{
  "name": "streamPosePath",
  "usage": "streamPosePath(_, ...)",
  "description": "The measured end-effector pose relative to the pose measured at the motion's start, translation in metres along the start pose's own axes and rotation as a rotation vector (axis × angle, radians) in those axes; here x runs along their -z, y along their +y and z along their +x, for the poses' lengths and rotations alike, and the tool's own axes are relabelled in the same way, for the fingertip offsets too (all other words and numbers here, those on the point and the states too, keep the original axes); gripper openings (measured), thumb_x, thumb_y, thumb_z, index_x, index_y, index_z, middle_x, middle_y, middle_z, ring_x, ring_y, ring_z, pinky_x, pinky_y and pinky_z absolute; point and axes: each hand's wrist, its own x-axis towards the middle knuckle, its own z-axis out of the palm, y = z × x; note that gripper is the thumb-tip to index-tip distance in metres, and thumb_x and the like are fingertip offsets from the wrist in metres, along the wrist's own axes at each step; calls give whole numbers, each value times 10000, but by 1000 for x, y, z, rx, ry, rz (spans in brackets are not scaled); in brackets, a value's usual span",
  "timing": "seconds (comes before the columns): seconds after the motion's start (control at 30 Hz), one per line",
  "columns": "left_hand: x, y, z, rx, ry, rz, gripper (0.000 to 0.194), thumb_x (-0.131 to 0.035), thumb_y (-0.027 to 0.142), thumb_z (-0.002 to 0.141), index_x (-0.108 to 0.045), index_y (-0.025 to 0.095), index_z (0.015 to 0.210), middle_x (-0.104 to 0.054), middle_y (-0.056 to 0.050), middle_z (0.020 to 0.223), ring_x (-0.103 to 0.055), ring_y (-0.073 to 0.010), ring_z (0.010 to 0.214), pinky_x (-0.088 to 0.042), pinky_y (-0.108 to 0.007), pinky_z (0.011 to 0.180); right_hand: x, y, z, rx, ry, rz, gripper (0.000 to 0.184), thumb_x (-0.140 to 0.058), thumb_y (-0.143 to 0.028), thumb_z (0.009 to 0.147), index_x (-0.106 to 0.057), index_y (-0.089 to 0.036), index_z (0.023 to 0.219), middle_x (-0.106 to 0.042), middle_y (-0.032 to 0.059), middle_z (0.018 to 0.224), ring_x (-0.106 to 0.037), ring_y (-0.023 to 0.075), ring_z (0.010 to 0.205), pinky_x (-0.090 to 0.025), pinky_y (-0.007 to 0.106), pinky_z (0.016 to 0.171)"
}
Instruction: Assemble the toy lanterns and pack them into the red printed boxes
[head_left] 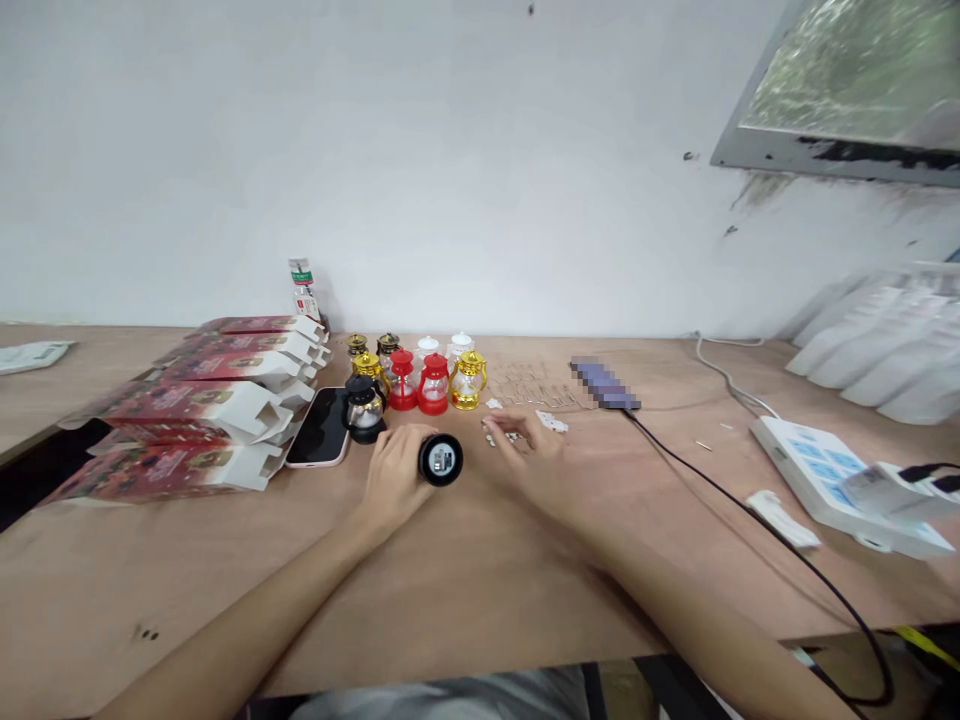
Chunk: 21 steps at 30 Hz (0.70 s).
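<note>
My left hand (pixel 397 465) is wrapped around a small black lantern (pixel 425 462), tipped so that its round underside faces me. Inside that underside a pale disc with dark and metallic parts shows. To the right, my right hand (pixel 529 450) is low over the table, thumb and forefinger drawn together in a pinch; whatever is between the tips is too small to make out. Small silvery pieces (pixel 514 437) lie beneath its fingers. Just behind stand several mini lanterns, among them a red lantern (pixel 433 385), a gold lantern (pixel 469 382) and a black lantern (pixel 365 410).
Several red printed boxes (pixel 202 412) with open white flaps lie at left, beside a phone (pixel 319 428). A bottle (pixel 303 290) stands by the wall. At right are a cabled, blurred-out device (pixel 600 383), a power strip (pixel 817 470) and white plastic stacks (pixel 885 350). Thin wire pieces (pixel 536 388) lie mid-table.
</note>
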Motion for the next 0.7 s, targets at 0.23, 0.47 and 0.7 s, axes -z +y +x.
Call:
streamPosePath(0.23, 1, 1, 0, -25, 15, 3, 203, -546, 233, 793, -466, 205, 977, -655, -53, 974, -609, -218, 908, -379, -342, 762, -3, -31, -15, 167, -132, 102, 46, -557, -179, 844, -575, -193, 884, -714, 31, 815, -701, 128, 722, -580, 211, 632)
streamPosePath(0.47, -2, 4, 0, -67, 42, 28, 145, -519, 230, 819, -480, 197, 955, -660, -49, 944, -613, -209, 864, -365, -333, 735, -6, -30, -15, 389, -105, 15, 74, -558, -135, 842, -577, -194, 881, -715, 17, 786, -691, 117, 737, -557, 202, 656)
streamPosePath(0.7, -2, 6, 0, -64, 21, 48, 148, -522, 251, 827, -485, 194, 958, -659, -50, 942, -607, -210, 856, -362, -335, 735, -10, -30, -18, 399, -112, 41, 89, -533, -112, 848, -574, -189, 865, -694, 20, 758, -673, 119, 731, -539, 217, 669)
